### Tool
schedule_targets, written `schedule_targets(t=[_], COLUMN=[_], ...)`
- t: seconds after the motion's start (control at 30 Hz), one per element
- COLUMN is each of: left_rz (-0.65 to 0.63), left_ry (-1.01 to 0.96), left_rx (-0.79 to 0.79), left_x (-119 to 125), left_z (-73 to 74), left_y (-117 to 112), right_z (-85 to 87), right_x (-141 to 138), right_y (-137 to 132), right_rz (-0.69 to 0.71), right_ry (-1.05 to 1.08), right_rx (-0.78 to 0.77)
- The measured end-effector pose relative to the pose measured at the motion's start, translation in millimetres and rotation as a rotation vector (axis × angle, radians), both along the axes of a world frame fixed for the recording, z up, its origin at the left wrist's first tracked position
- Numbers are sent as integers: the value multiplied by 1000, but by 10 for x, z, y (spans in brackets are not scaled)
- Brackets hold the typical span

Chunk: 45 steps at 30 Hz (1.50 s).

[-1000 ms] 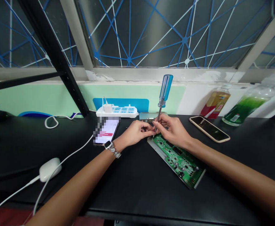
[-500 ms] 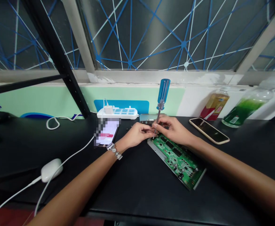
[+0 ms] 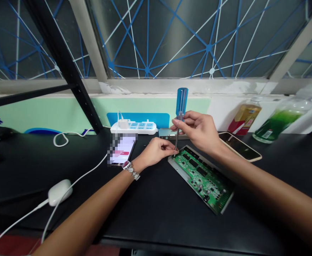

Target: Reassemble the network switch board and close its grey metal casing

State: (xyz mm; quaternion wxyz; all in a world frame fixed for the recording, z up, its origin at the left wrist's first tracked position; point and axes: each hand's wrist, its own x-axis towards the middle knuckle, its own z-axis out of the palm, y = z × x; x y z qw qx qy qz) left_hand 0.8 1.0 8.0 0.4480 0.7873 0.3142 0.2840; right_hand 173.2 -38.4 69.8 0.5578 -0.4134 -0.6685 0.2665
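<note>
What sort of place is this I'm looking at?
Probably a desk by a window, serving as an electronics work area. On it lies a green circuit board, the right hand holds a blue-handled screwdriver, and a white power strip sits at the back.

Soft, rather dim indoor light from a source out of view. The window [image 3: 169,39] looks dark grey, with a broad, pale vertical sheen near its middle. The black desk [image 3: 142,213] gives back little light and deepens into shadow beneath the right forearm [image 3: 265,183]. Brightest is a lit phone screen [image 3: 126,145], partly hidden by blocky pixelation. Pale highlights streak the blue screwdriver handle [image 3: 181,99]. The circuit board [image 3: 195,170] is fairly clear, smearing at its lower right end. Wide-angle stretching and blur affect the outer edges, including the green bottle's top [image 3: 303,97].
</note>
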Motion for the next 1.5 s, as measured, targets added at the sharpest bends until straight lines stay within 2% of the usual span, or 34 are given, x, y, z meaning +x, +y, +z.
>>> schedule_targets(t=[0.07,0.13,0.33,0.4,0.5,0.57,0.73,0.9,0.93,1.07,1.1,1.23,1.3,1.4,1.5], left_rz=[-13,-20,-26,-26,-38,-40,-28,-47,-46,-25,-19,-23,-31,-20,-17], left_ry=[-7,-14,-41,-45,-43,-42,-40,-59,-62,-58,-55,-71,-78,-75,-76], left_rx=[-3,-10,-21,-20,-23,-25,-28,-34,-31,-22,-24,-30,-25,-21,-15], left_x=[3,9,33,36,35,37,41,33,33,42,44,49,49,50,49], left_z=[-6,-14,-23,-21,-18,-14,-18,-41,-42,-34,-32,-34,-37,-38,-35], left_y=[-3,-7,-28,-33,-34,-34,-33,-30,-31,-41,-44,-50,-53,-55,-58], right_z=[34,53,15,25,66,77,38,58,58,38,40,83,94,77,66], right_x=[37,57,0,-13,-2,14,53,101,107,124,128,147,152,155,162], right_y=[-16,-24,-23,-37,-54,-51,-15,-24,-21,9,12,-4,-9,0,-2], right_rz=[112,154,-54,5,176,214,26,228,227,53,46,211,198,98,204], right_ry=[-19,-35,21,41,59,66,132,36,32,100,110,54,51,92,55], right_rx=[-47,-62,-24,-55,-137,-168,-100,-168,-172,-69,-59,-146,-162,-104,-117])
